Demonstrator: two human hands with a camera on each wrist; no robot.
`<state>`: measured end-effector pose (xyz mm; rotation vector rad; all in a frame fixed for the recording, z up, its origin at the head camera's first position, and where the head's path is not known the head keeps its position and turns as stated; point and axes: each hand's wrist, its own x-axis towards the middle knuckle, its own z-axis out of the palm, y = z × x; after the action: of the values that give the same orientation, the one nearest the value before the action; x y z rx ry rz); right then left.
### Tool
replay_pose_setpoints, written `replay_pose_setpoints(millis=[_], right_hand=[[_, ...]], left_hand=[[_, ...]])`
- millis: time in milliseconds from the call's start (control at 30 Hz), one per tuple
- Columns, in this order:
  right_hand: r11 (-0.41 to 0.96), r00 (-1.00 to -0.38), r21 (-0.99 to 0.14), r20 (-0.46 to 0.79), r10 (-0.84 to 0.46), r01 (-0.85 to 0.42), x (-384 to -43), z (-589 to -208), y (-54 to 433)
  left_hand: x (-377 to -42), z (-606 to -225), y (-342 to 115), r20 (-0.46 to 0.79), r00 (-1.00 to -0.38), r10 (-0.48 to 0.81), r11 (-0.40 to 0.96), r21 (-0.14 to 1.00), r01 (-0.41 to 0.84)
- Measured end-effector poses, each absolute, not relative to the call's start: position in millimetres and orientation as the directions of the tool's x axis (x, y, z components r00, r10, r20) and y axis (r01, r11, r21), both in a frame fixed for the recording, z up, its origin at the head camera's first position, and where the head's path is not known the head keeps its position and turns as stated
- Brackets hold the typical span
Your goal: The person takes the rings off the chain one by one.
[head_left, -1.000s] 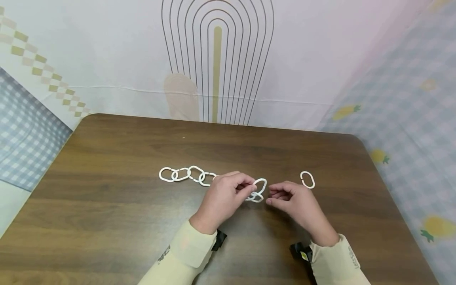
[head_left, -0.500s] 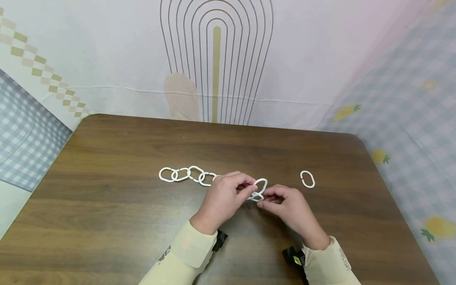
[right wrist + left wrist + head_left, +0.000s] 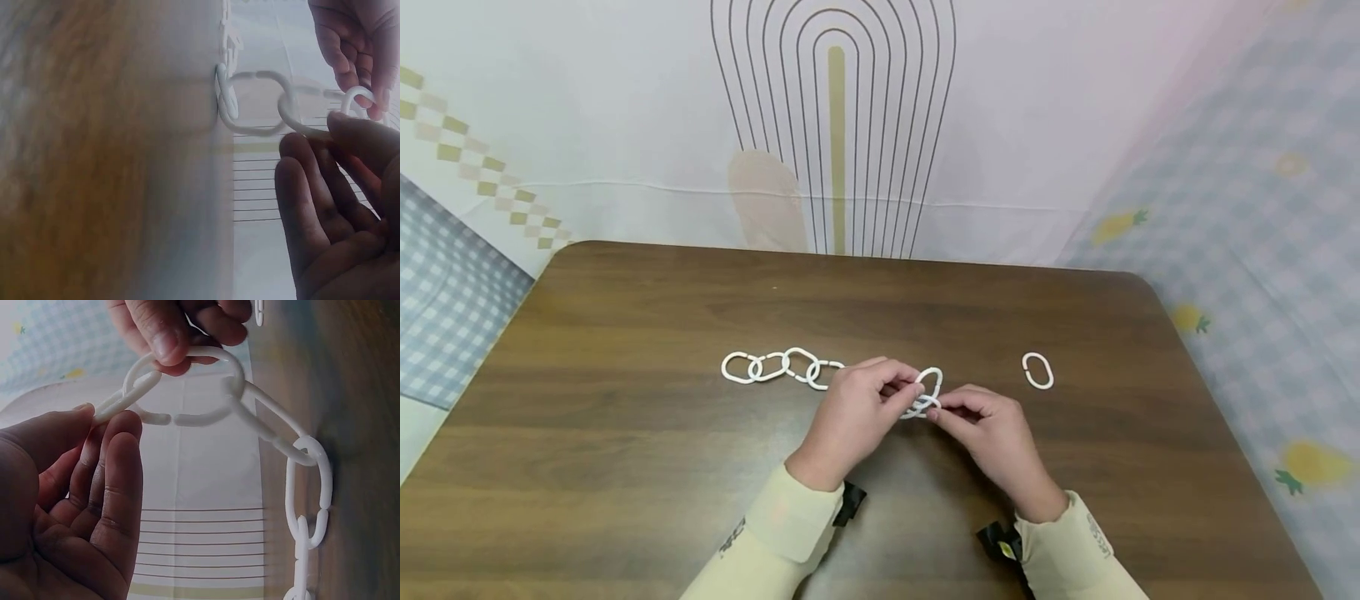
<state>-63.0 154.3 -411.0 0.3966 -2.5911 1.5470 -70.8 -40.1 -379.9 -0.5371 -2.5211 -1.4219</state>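
Two cloths: a white wall cloth (image 3: 1015, 125), on which an arch of dark lines is printed, and a blue-checked cloth (image 3: 1232, 283), on which yellow pineapples are printed, at the right. One brown tabletop (image 3: 625, 492), wood-grained, rounded at its far corners. Two cream sleeves (image 3: 760, 546), both marked with dark lettering. Two hands, held close together above the tabletop: by the left hand (image 3: 847, 421), narrowed, one link is pinched between thumb and fingers; by the right hand (image 3: 997, 435), also narrowed, a neighbouring link is pinched. One white chain (image 3: 786, 363), laid at its left end on the tabletop and raised at its other end between the hands. Three single entries: the left-held link (image 3: 127, 397) is crossed with the right-held link (image 3: 203, 419), whether fully joined cannot be told; one loose link (image 3: 1049, 372) is laid right of the right hand, well apart from the chain.
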Motion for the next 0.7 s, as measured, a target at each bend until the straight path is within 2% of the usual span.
replay_pose_setpoints(millis=[267, 700], right_hand=[[0.416, -0.951, -0.856, 0.282, -0.122, -0.307, -60.7, -415.1, 150.8], [0.440, -0.935, -0.831, 0.349, -0.063, -0.340, -61.0, -414.9, 150.6]], left_hand=[[-71.2, -379.3, -42.7, 0.359, -0.909, 0.213, 0.474, 0.775, 0.417], [-73.7, -380.8, -44.7, 0.371, -0.905, 0.210, 0.499, 0.755, 0.425]])
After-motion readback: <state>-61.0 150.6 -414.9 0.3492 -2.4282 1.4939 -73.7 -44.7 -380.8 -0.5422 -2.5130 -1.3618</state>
